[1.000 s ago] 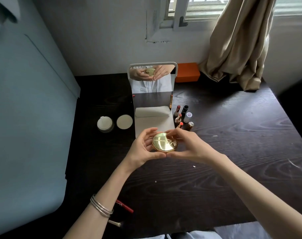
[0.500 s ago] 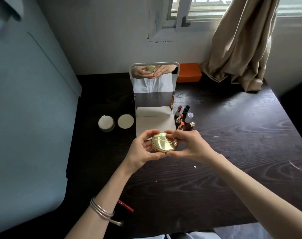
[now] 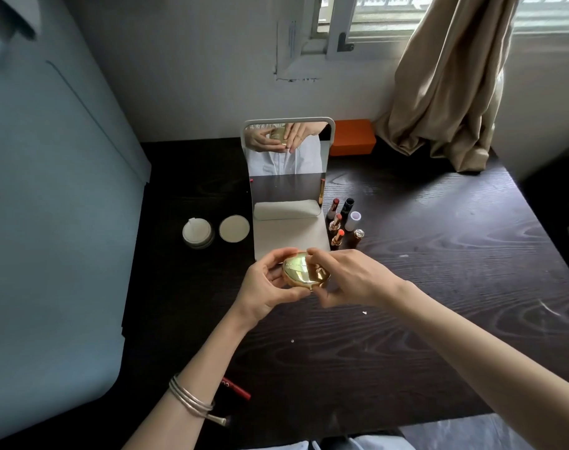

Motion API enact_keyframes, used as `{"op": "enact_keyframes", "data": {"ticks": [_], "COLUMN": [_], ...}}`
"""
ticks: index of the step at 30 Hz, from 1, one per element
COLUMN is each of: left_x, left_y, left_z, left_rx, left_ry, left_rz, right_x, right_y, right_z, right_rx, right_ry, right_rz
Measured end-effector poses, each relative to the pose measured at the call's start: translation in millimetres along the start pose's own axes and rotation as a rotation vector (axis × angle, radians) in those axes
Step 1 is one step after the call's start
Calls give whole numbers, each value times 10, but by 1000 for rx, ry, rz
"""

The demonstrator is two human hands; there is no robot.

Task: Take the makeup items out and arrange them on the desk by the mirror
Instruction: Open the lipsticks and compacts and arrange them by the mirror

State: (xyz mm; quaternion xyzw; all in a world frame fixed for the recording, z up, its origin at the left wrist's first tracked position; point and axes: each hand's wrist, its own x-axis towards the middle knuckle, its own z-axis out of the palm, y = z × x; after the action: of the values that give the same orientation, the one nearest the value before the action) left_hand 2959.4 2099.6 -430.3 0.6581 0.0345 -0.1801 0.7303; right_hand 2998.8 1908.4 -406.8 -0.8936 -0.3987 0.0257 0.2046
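A round gold compact [image 3: 301, 268] is held above the dark desk [image 3: 439, 287], just in front of the white standing mirror [image 3: 288, 151]. My left hand [image 3: 267, 284] cups it from the left and below. My right hand [image 3: 348, 276] grips its right side, fingertips lying over the lid. The lid looks closed. Several lipsticks [image 3: 343, 222] stand right of the mirror's base. An open cream jar [image 3: 197, 233] and its round lid [image 3: 234, 228] lie left of the mirror.
An orange box [image 3: 353, 137] sits behind the mirror by a beige curtain [image 3: 445, 86]. A red pencil [image 3: 236, 388] and a brush handle [image 3: 216, 418] lie near the desk's front edge under my left forearm. A pale blue panel [image 3: 49, 222] borders the left.
My right hand's fingers have slid further over the compact's lid. The compact has stayed in about the same place in front of the mirror.
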Motion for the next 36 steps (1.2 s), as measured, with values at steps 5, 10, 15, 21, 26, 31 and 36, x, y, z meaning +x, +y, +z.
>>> {"op": "enact_keyframes", "data": {"ticks": [5, 10, 15, 21, 26, 31, 36], "left_x": [-28, -57, -27, -1, -13, -20, -12], "left_y": [-16, -30, -3, 90, 66, 53, 63], "left_z": [8, 50, 14, -14, 7, 16, -8], "left_rx": [-32, -47, -31, 9, 34, 16, 54], "left_ry": [3, -10, 29, 17, 48, 52, 37], "left_rz": [-15, -4, 44, 121, 158, 168, 176], "right_x": [-4, 15, 26, -14, -57, -71, -72], "right_y": [-29, 17, 81, 52, 43, 90, 71], "right_z": [1, -96, -169, -135, 42, 160, 201], "right_rx": [-71, -48, 107, 448, 782, 906, 905], "right_ry": [-25, -41, -211, -158, 20, 21, 86], "right_rz": [-66, -21, 93, 175, 367, 424, 436]}}
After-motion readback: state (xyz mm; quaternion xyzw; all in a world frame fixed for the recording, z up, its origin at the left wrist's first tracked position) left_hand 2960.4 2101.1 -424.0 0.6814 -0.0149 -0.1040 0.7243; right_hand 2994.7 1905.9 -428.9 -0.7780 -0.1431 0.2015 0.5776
